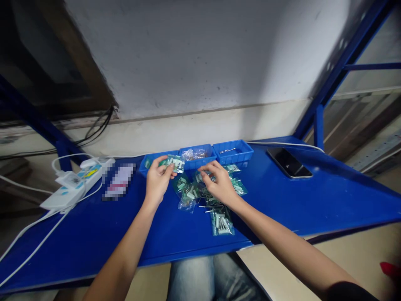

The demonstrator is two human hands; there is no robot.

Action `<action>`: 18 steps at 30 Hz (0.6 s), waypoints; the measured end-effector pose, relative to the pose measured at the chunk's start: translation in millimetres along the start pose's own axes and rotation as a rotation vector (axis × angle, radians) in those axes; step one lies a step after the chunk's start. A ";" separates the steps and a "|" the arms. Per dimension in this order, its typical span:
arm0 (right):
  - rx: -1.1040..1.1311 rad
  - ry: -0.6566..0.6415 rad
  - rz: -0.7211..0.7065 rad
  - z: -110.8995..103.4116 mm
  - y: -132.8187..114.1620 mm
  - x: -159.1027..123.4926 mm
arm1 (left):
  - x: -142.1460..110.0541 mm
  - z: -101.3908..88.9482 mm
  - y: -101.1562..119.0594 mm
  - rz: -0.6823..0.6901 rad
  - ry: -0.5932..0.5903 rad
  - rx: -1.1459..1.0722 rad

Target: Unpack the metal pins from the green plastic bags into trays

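My left hand (157,179) pinches a small clear plastic bag (176,163) of white and green pieces between thumb and fingers, raised in front of the blue bins. To its right, my right hand (219,182) hovers over a pile of similar bags, fingertips and thumb drawn together; whatever they may hold is too small to make out. Below the hands lie more filled bags, among them one bag (189,191) at the left and one bag (222,222) nearest the table edge, showing white plugs and screws. A few loose screws (210,206) lie beside them.
Three joined blue bins stand at the back; the middle bin (197,153) holds clear bags, the right bin (233,151) a few metal rods. A black phone (290,163) lies right. At left are a blurred-out phone-shaped item (119,182) and a white power strip (78,182) with cables.
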State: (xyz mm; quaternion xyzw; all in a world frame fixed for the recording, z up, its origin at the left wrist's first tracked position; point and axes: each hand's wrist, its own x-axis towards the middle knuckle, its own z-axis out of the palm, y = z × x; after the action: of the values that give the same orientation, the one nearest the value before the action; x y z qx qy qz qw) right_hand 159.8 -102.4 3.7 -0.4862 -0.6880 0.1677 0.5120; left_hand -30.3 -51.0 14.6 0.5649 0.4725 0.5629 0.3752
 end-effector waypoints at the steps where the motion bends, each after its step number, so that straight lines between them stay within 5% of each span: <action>1: 0.001 -0.009 0.006 0.6 0.3 -0.2 | 4.1 -5.1 1.1 0.036 0.056 0.035; 5: -0.022 -0.025 -0.014 2.8 -0.6 -2.3 | 24.0 -32.5 0.8 0.196 0.324 0.262; 7: -0.030 -0.032 -0.033 3.1 -1.7 -3.4 | 31.3 -42.0 -4.5 0.294 0.365 0.469; 12: -0.058 -0.078 -0.035 3.3 -1.8 -3.6 | 26.6 -33.2 -21.3 0.544 0.135 0.923; 15: -0.084 -0.078 -0.046 2.1 0.7 -1.1 | 11.4 -17.3 -22.1 0.577 0.045 0.869; 18: -0.099 -0.039 -0.054 -1.2 3.9 2.7 | -4.9 -2.2 -17.9 0.585 -0.194 0.810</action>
State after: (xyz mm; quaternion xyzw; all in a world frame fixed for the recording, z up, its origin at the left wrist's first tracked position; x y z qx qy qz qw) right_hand 162.8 -98.6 2.7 -0.4889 -0.7180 0.1292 0.4783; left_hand -34.1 -51.0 -3.7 0.8233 0.4380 0.3610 -0.0051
